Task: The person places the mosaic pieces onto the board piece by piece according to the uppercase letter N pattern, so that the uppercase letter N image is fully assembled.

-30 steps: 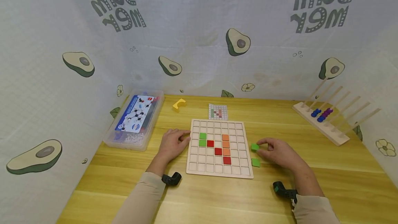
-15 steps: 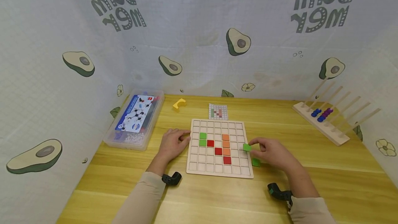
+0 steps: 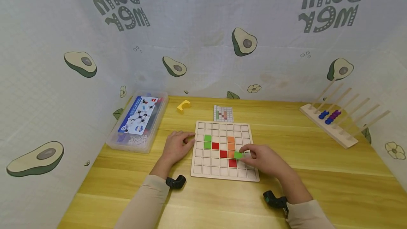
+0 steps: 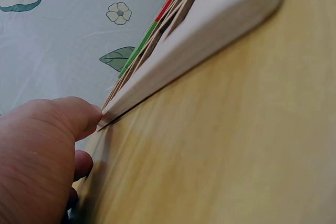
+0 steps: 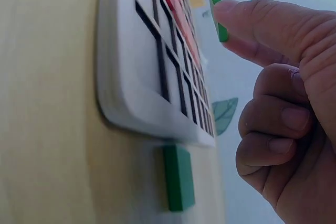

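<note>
A wooden grid board (image 3: 202,170) lies flat in the middle of the table, with green, red and orange square tiles set in some cells. My right hand (image 3: 265,158) pinches a green tile (image 3: 237,155) between thumb and forefinger, above the board and just right of the orange tiles (image 3: 231,146). In the right wrist view that tile (image 5: 216,14) is raised off the board, and the other fingers curl inward. Another green tile (image 5: 179,178) lies beside the board, hidden in the head view. At the board's left edge, my left hand (image 3: 177,148) rests on the table, its fingertips touching the rim.
A small pattern card (image 3: 223,113) lies behind the board. To its left sits a yellow arch block (image 3: 183,106). A clear plastic box of molecule-model parts (image 3: 138,121) is at the left. At the back right stands a wooden peg rack (image 3: 329,125) with blue and purple beads.
My right hand has carried the green tile leftward from the table right of the board to above the grid. The left hand has stayed at the board's edge.
</note>
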A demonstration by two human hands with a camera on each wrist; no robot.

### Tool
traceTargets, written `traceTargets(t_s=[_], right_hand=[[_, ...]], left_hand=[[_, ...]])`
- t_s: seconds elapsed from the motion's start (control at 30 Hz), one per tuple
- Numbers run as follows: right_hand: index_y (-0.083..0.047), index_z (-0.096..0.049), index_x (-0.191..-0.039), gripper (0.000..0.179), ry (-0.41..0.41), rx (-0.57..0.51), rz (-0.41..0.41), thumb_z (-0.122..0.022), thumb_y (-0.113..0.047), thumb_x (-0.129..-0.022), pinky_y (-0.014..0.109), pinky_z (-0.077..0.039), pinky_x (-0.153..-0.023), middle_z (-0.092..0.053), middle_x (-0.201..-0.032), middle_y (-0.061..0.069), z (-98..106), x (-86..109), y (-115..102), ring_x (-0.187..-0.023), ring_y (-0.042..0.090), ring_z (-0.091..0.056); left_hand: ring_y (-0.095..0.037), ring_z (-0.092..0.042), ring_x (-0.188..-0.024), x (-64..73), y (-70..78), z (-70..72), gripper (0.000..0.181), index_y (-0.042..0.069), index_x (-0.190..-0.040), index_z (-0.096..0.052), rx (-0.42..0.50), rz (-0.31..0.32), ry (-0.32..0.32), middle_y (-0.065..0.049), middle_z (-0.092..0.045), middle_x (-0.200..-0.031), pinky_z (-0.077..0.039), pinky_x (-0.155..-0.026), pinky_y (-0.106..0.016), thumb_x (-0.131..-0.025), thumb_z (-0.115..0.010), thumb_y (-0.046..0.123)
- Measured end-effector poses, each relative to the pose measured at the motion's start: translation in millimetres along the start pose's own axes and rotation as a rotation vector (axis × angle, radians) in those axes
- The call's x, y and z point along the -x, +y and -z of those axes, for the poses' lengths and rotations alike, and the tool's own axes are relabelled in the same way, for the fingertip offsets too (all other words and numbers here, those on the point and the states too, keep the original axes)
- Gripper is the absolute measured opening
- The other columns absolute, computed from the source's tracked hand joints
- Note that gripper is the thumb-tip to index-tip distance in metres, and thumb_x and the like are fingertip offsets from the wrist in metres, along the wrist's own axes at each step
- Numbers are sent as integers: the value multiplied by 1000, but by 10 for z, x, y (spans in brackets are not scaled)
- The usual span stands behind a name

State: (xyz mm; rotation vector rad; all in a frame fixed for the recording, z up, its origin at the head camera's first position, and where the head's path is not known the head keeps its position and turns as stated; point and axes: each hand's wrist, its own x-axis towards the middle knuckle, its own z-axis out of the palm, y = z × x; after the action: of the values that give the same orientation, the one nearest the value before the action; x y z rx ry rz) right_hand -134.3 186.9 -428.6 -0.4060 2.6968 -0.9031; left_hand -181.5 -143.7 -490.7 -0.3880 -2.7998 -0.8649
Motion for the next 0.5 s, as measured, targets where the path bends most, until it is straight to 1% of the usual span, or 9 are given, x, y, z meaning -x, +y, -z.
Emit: traceTargets(t_s=[0.13,0.3,0.4,0.5], right_hand=[[-20,-72,-110,18,-15,17,29,-75,-25,-93,24,-31,-54,-39,-65,-5,-89,-52,-66,-59,10,-36],[-25,-73,-106,15,-16,44,50,-76,-28,-92,23,-30,-54,-38,-61,-7,-201,-112,-134,-57,8,-36],[-25,-73,-105,15,-8,66,67,-77,-29,-91,24,-32,-55,-43,-62,-7,-255,-148,-173,-58,9,-39],[-23,-73,-105,16,-5,88,87,-77,-30,-91,25,-38,-60,-53,-67,-8,-299,-181,-212,-64,10,-46]], left_hand=[[-13,-50,-79,-4,-6,2,28,24,-123,-75,7,8,-9,7,-63,-81,-40,-82,-36,-98,-68,33],[-14,-51,-81,-7,-8,5,28,24,-124,-74,14,18,-24,7,-64,-83,-41,-84,-37,-98,-67,34],[-14,-50,-82,-9,-8,5,29,24,-125,-74,11,21,-29,7,-64,-83,-40,-83,-36,-99,-67,34],[-14,-50,-81,-11,-7,2,29,24,-124,-74,11,21,-28,7,-64,-83,-39,-82,-36,-99,-67,34]])
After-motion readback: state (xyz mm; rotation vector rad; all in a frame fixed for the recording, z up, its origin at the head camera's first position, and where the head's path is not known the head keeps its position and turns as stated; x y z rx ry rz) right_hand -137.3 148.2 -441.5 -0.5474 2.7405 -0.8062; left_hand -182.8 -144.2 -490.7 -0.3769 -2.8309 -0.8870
